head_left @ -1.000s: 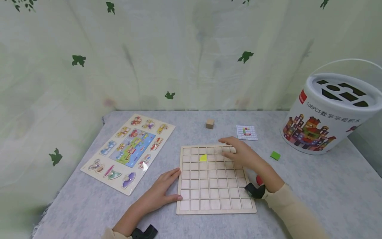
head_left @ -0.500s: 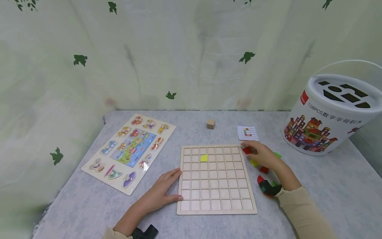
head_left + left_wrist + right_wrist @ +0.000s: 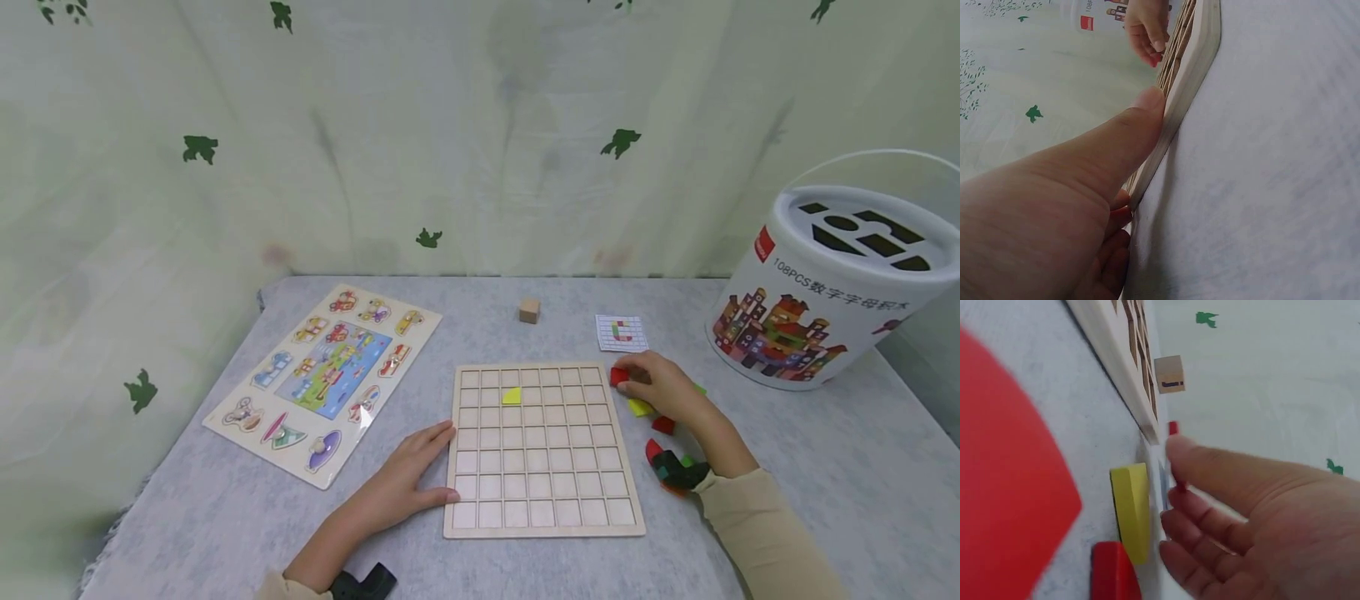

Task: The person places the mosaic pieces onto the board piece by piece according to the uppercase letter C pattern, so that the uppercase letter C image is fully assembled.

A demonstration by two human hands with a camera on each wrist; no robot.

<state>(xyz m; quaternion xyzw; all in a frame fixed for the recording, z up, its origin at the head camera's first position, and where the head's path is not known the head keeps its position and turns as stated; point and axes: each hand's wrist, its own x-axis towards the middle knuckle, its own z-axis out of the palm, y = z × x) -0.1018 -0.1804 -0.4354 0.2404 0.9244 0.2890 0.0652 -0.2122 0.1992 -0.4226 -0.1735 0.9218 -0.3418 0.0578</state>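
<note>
A wooden grid board point(image 3: 536, 458) lies on the table with one yellow quarter-round tile point(image 3: 512, 397) in an upper cell. My left hand point(image 3: 408, 479) rests against the board's left edge, its fingers and thumb extended. Just off the board's upper right corner, my right hand point(image 3: 663, 387) pinches a small red tile point(image 3: 618, 377) between thumb and fingers. In the right wrist view the red tile point(image 3: 1174, 428) shows only partly past the thumb. Beneath that hand lie a yellow tile point(image 3: 640, 407) and another red tile point(image 3: 663, 426).
More red, green and orange pieces lie by the right wrist, partly hidden by the wrist camera point(image 3: 678, 472). Behind are a pattern card point(image 3: 622, 333) and a wooden cube point(image 3: 529, 312). A white bucket point(image 3: 817, 292) stands right; a picture puzzle point(image 3: 322, 383) lies left.
My right hand has moved right from above the board to the loose pieces and taken hold of a red tile. My left hand has stayed at the board's edge.
</note>
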